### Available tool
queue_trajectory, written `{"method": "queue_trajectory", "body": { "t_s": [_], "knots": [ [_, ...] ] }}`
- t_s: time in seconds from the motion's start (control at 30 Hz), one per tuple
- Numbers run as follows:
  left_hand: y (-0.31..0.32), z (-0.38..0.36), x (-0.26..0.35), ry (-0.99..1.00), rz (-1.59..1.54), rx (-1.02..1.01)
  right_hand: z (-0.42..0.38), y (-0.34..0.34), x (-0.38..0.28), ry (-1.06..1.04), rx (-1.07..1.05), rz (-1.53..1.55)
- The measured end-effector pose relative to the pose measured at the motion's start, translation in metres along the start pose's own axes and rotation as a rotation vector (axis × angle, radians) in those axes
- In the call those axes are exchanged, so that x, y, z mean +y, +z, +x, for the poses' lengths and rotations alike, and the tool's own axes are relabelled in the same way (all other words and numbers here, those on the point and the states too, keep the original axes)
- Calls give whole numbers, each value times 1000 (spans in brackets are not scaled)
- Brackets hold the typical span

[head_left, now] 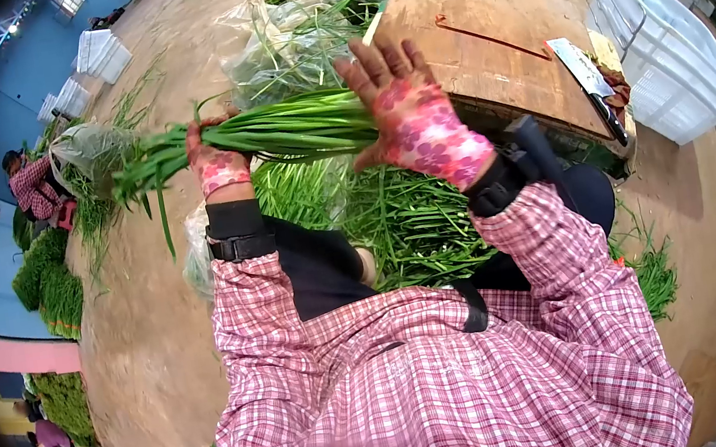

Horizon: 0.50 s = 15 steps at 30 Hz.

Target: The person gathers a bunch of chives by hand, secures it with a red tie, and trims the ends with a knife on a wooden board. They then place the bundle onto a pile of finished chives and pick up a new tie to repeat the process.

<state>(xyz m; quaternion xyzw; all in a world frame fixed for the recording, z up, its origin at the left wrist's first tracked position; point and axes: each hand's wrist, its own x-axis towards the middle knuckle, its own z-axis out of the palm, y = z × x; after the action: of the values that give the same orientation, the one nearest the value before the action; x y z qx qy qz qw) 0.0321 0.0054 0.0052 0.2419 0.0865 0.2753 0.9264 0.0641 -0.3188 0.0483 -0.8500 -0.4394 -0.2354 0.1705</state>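
A bunch of long green chives lies level in front of me, leaf tips to the left. My left hand, in a pink flowered fingerless glove, is wrapped round it near the leafy end. At the other end, my right hand, gloved alike, has its fingers spread and its palm against the stem ends. Below the bunch, a pile of loose chives lies between my legs. Beyond my hands sits a clear plastic bag with more greens.
A low wooden table holds a thin reddish rod and a wide-bladed knife. Stacked white crates stand at right. A co-worker sits at far left near green bundles. Scattered chives lie on the floor.
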Motion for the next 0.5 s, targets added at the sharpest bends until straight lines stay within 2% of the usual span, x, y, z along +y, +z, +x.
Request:
{"method": "queue_trajectory", "body": {
  "t_s": [0.03, 0.1, 0.13, 0.2, 0.23, 0.27, 0.3, 0.33, 0.43, 0.47, 0.5],
  "knots": [
    [-5, 9, 4, -86, -145, -40, -2, 13, 0, 7, -36, 63],
    [37, -24, -9, -10, 75, 41, -14, 36, 3, 19, -51, 144],
    [33, -19, -7, -92, -12, -38, -21, 48, 4, 28, -57, 200],
    [30, -9, -14, -135, 46, -13, -34, 72, 3, 80, -54, 305],
    [39, -16, -18, -165, 50, -35, -37, 77, 3, 173, -83, 466],
    [49, -23, -27, -123, 108, 68, -42, 81, 2, 270, -115, 628],
    [45, -20, -30, -170, 80, 27, -47, 87, 0, 370, -149, 785],
    [52, -24, -36, -180, 132, 35, -52, 98, -2, 360, -65, 859],
    [63, -20, -51, -200, 195, 70, -58, 104, -2, 439, -403, 1200],
    [66, -20, -54, -228, 206, 81, -62, 93, -6, 449, -383, 1147],
    [67, -18, -54, -258, 217, 92, -64, 89, -7, 489, -438, 1234]
  ]
}}
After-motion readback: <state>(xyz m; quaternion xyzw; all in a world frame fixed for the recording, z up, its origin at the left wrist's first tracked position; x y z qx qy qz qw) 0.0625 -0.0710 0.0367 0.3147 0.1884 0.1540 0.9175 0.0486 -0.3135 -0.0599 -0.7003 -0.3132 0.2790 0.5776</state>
